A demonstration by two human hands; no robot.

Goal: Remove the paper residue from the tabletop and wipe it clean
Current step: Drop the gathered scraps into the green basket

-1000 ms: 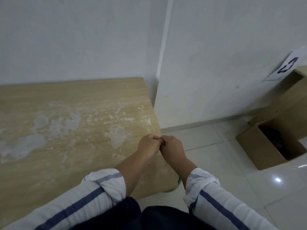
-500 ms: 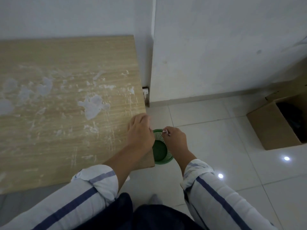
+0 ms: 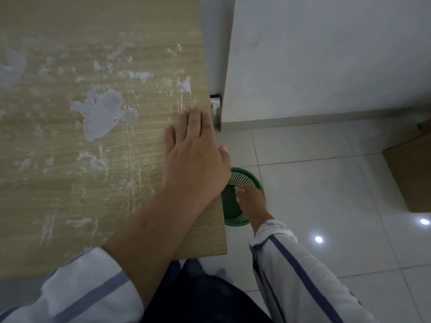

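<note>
Right hand [image 3: 250,197] is low, centre-right of frame, over the mouth of the green bin [image 3: 242,180] on the floor; grip pinched narrow on a small pale scrap [image 3: 238,189]. Probably peeled paper, too small to be sure. Bin sits directly under that pinch, so the drop is straight down, no reach needed.

Left hand [image 3: 196,157] lies flat, palm down, fingers together and extended, on the table [image 3: 58,206] at its right edge, centre of frame. It holds nothing.

Residue [image 3: 102,115]: the big grey-white patch is left of and slightly above the left fingertips, near but not touching. Its long axis runs roughly top-to-bottom in frame. Left hand is clearly the nearer one; right hand is off the table, below its edge.

Counts:
- hands: 2
- bins: 1
- large patches: 2, one centre-left and one cut by the left frame edge [image 3: 10,68]
- small flecks and scrape streaks: many, scattered across upper-centre and down toward lower-left; not countable
- cardboard box [image 3: 410,173]: 1, right edge of frame
- wall socket [image 3: 215,102]: 1, just behind the table's right edge

No cloth in view. I'd judge the job early: most residue is on the table, wiping not started.
</note>
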